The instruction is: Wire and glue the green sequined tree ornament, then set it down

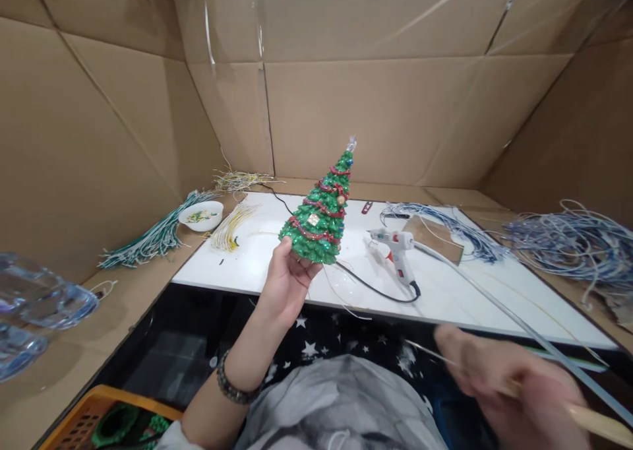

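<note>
My left hand (287, 280) holds a small green glittery Christmas tree (320, 214) by its base, tilted to the right above the near edge of the white board (455, 291). The tree carries red garlands, small ornaments and a clear tip. My right hand (504, 387) is blurred at the lower right, closed on a thin tan stick (593, 422), with a pale wire running from its fingers. A white hot glue gun (399, 249) lies on the board to the right of the tree, its black cord looping toward me.
Cardboard walls enclose the bench. Bundles of blue-white wires (573, 242) lie at the right, green-white wires (153, 235) and yellow wires (230, 229) at the left beside a white bowl (201, 215). Clear plastic pieces (34, 301) sit far left; an orange crate (99, 417) below.
</note>
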Demonstrator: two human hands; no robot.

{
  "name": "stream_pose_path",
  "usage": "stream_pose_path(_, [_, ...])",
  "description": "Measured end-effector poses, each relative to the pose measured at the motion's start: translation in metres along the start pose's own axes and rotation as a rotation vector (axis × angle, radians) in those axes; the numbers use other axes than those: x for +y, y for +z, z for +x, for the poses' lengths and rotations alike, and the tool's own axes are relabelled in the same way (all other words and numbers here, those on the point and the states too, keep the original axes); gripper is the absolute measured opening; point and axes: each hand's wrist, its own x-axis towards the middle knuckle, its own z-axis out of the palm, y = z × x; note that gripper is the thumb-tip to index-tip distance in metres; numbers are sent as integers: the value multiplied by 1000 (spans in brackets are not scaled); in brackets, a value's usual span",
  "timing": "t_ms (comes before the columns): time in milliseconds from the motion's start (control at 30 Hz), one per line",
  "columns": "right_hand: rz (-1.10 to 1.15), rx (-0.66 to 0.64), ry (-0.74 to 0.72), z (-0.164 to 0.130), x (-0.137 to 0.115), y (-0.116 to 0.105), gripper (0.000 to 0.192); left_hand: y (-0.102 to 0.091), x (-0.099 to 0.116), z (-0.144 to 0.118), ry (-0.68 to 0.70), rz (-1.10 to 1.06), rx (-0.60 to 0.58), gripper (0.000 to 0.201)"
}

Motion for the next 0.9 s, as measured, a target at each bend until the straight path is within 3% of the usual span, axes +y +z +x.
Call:
stream_pose_path(33, [154, -131, -54, 4, -6, 18, 41, 0, -1, 0, -4, 14, 8, 11])
stream_pose_path(67, [205, -160, -47, 10, -11, 37, 32, 1, -2, -1, -7, 28, 16, 12])
stream_pose_path(200, [394, 7, -74, 45, -15, 105, 10, 2, -7, -3, 20, 69, 14, 17])
stream_pose_path(367, [721, 71, -62, 77, -7, 160, 45, 4, -12, -6, 31, 121, 23, 26])
stream_pose_path(533, [695, 120, -100, 77, -6, 179, 45, 3, -13, -8, 39, 136, 24, 32])
stream_pose_path(900, [637, 167, -149, 73, -3, 178, 45, -1, -14, -8, 57, 139, -28, 40])
